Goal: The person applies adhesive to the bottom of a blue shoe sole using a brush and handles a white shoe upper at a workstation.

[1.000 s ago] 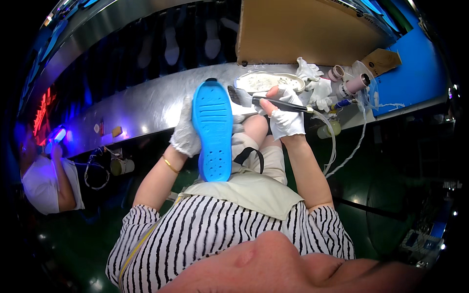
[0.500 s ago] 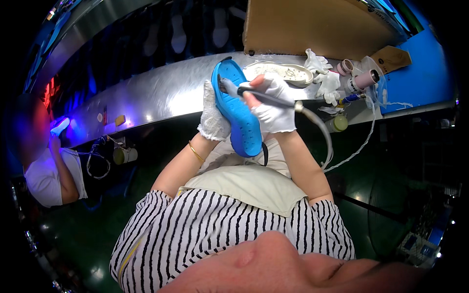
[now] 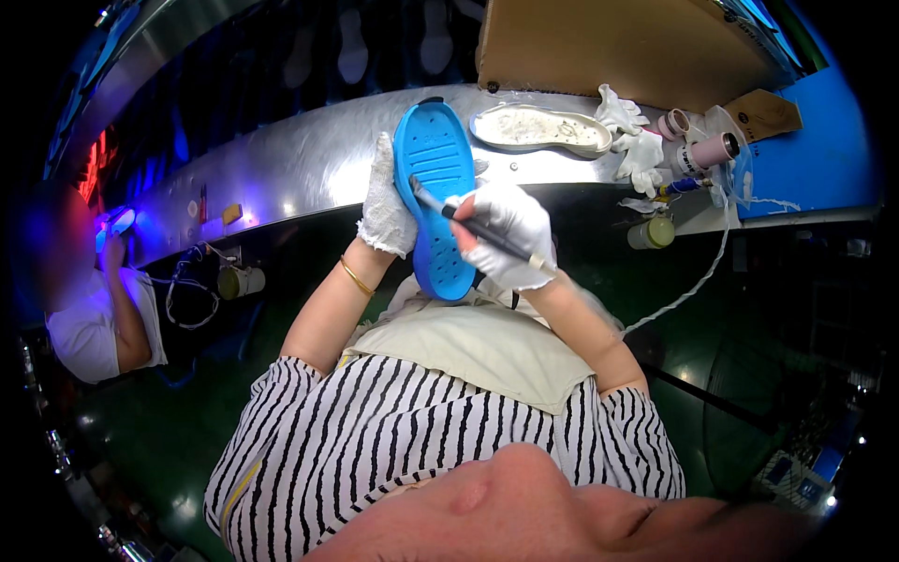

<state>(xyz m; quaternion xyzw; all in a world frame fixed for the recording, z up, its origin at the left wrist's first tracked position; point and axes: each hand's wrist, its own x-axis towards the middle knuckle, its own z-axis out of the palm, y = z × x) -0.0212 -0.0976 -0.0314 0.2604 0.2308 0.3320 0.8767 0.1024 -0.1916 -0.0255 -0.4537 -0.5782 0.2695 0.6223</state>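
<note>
A blue shoe sole [image 3: 440, 155] stands out over the bench's near edge, its ridged, dotted inner face turned up. My left hand [image 3: 388, 208], in a whitish work glove, is wrapped round the sole's left side from beneath. In my right hand [image 3: 510, 229], gloved in white with bare fingertips, is a brush [image 3: 487, 232] with a dark handle. Its bristles touch the sole's left rim near the middle. A hose seems to feed the brush's back end. On the bench beyond lies a white shoe sole [image 3: 538, 128], a little right of the blue one.
White gloves [image 3: 641, 159] lie at the bench's right, beside pink bottles [image 3: 707, 152] and a large cardboard box [image 3: 618, 51]. Soles ride on a dark conveyor [image 3: 393, 42] behind the metal bench [image 3: 309, 169]. A co-worker [image 3: 103, 318] sits at the left. A jar [image 3: 651, 232] hangs below the edge.
The brush has moved from the sole's upper interior to its left rim, with my right hand lower. The blue sole has turned more upright and shifted slightly left.
</note>
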